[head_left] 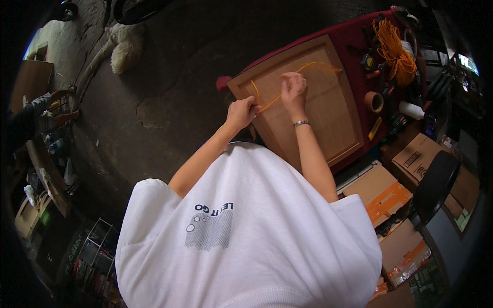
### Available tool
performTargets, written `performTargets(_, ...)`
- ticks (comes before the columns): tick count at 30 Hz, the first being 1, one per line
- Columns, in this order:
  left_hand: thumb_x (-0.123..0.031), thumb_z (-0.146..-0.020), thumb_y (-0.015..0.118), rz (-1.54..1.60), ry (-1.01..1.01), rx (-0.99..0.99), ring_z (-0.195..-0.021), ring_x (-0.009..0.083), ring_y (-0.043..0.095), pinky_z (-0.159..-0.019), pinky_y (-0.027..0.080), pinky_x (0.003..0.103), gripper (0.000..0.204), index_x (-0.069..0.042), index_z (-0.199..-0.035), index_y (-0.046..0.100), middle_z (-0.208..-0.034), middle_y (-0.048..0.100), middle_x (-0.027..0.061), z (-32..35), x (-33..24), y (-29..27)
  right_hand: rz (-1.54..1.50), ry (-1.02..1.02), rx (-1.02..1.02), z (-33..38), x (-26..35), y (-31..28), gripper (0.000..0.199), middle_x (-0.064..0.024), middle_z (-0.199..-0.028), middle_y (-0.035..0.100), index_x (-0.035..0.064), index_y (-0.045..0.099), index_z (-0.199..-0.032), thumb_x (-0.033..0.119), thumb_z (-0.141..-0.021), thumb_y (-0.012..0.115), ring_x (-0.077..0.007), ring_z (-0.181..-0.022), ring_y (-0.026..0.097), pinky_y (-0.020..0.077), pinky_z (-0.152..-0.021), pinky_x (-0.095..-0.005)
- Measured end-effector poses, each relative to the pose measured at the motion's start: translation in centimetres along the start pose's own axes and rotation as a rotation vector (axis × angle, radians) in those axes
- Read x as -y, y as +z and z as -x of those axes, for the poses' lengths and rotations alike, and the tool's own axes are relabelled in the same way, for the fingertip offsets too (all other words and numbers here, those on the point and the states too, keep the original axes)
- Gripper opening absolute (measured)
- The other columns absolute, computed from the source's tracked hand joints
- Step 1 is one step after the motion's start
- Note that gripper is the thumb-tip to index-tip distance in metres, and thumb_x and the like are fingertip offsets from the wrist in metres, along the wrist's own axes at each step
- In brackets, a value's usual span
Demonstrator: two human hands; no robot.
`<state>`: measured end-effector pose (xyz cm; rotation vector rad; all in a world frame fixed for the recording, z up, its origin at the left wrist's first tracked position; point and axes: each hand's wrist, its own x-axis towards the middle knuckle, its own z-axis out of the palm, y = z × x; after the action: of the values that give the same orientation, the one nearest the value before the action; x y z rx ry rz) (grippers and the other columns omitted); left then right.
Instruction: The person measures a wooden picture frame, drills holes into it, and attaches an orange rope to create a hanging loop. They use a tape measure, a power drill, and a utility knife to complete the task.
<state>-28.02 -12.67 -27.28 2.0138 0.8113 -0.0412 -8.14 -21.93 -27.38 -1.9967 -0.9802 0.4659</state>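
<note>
A brown wooden cabinet door panel point(328, 110) lies flat on a red-covered table point(354, 38). An orange cord point(313, 64) runs in a loop across the panel. My left hand point(241, 112) is closed on the cord at the panel's near left edge. My right hand point(294, 88) pinches the same cord over the panel's upper middle; a metal bracelet sits on that wrist. My white T-shirt fills the lower middle of the view.
A bundle of orange cord point(394, 49), a tape roll point(374, 101), a white tube point(413, 110) and small tools lie along the table's right side. Cardboard boxes point(418, 156) and a black chair point(435, 182) stand at right. Another person's arm point(51, 95) shows far left.
</note>
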Motion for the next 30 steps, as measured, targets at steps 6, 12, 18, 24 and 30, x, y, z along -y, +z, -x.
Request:
performTargets(6,-0.023,-0.09,0.072,-0.007,0.023,-0.007,-0.077,0.0372,0.07,-0.066,0.053,0.044,0.019,-0.006,-0.092,0.066,-0.08,0.071,0.0152,0.2,0.3,-0.2,0.45,-0.357,0.532,6.0,3.2,0.1,0.021,-0.012,-0.11,0.057,0.0076,0.062,-0.102,0.017,-0.084,0.069,-0.0305,-0.117,0.051,0.0416,-0.098,-0.0456)
performTargets(12,-0.018,-0.089,0.069,0.065,0.011,0.076,-0.086,0.0427,0.066,-0.071,0.052,0.049,0.016,-0.004,-0.089,0.062,-0.086,0.069,0.0208,0.6,0.0,-0.6,0.329,-0.176,0.456,7.4,2.4,2.0,0.012,-0.0113,-0.098,0.06,0.0068,0.059,-0.1,0.009,-0.09,0.063,-0.0306,-0.098,0.059,0.048,-0.086,-0.0412)
performTargets(18,-0.012,-0.086,0.07,0.095,0.04,0.161,-0.084,0.0421,0.066,-0.071,0.051,0.047,0.015,-0.001,-0.088,0.061,-0.085,0.068,0.022,0.2,0.1,-1.6,0.288,-0.27,0.392,7.3,3.1,1.7,0.009,-0.0108,-0.093,0.061,0.0071,0.061,-0.096,0.009,-0.088,0.065,-0.0311,-0.089,0.06,0.0486,-0.078,-0.0428)
performTargets(24,-0.012,-0.081,0.075,0.023,0.021,0.181,-0.078,0.0379,0.067,-0.07,0.052,0.042,0.018,-0.001,-0.09,0.065,-0.083,0.069,0.0198,-0.4,0.3,-1.3,0.236,-0.211,0.314,7.8,2.3,2.3,0.004,-0.0081,-0.09,0.063,0.0098,0.062,-0.093,0.011,-0.09,0.064,-0.028,-0.088,0.061,0.0457,-0.075,-0.0412)
performTargets(30,-0.015,-0.078,0.078,0.05,-0.057,0.154,-0.076,0.0349,0.068,-0.068,0.052,0.041,0.019,-0.001,-0.085,0.068,-0.081,0.069,0.0184,-0.3,-0.1,-1.1,0.258,-0.269,0.292,7.4,2.1,2.4,0.003,-0.0079,-0.078,0.064,0.0109,0.062,-0.089,0.012,-0.09,0.064,-0.0283,-0.078,0.063,0.0433,-0.069,-0.041)
